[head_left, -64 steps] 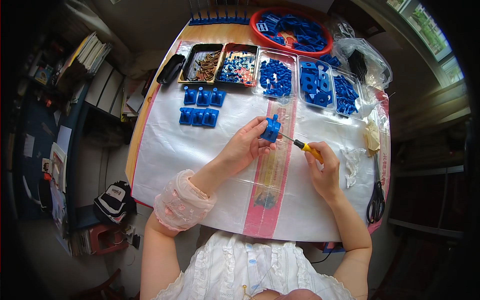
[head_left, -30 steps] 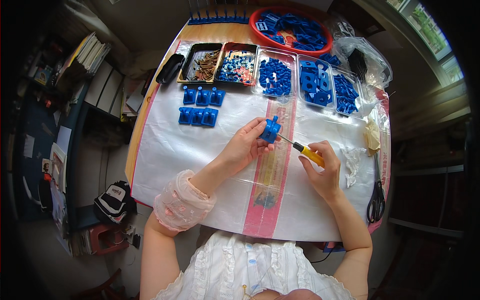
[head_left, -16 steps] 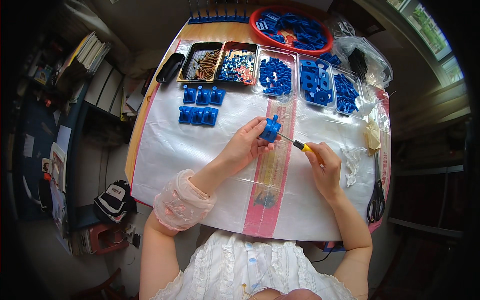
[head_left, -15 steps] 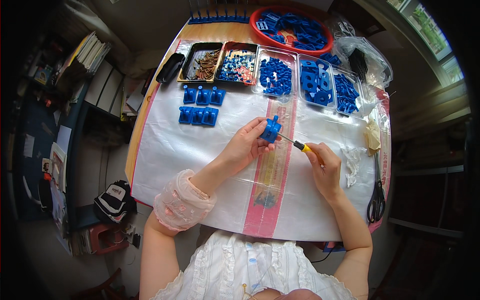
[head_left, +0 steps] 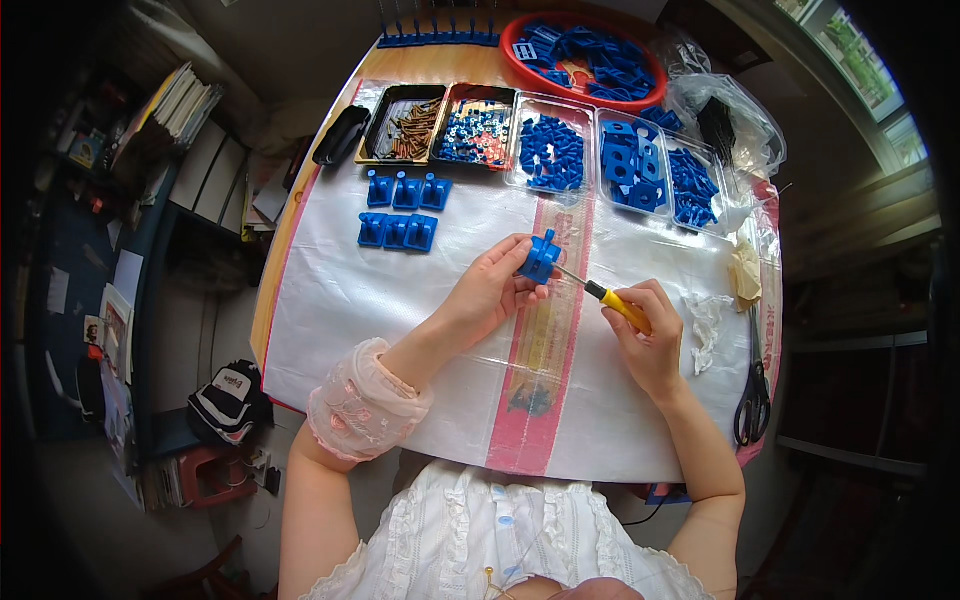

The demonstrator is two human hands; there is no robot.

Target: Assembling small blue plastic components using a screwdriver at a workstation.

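Observation:
My left hand (head_left: 490, 292) grips a small blue plastic part (head_left: 541, 258) above the middle of the table. My right hand (head_left: 648, 335) is closed around a yellow-handled screwdriver (head_left: 612, 299), whose metal tip touches the blue part from the right. Several finished blue parts (head_left: 400, 208) lie in two rows on the white plastic sheet (head_left: 340, 300), to the left of my hands.
Trays along the far edge hold brown screws (head_left: 405, 122), small mixed pieces (head_left: 476, 130) and blue parts (head_left: 552, 152). A red bowl (head_left: 590, 52) of blue parts stands behind them. Black scissors (head_left: 752, 395) lie at the right edge. Shelves with books stand at the left.
My right hand and the screwdriver have shifted and turned slightly against the blue part. My left hand has stayed where it was with the part.

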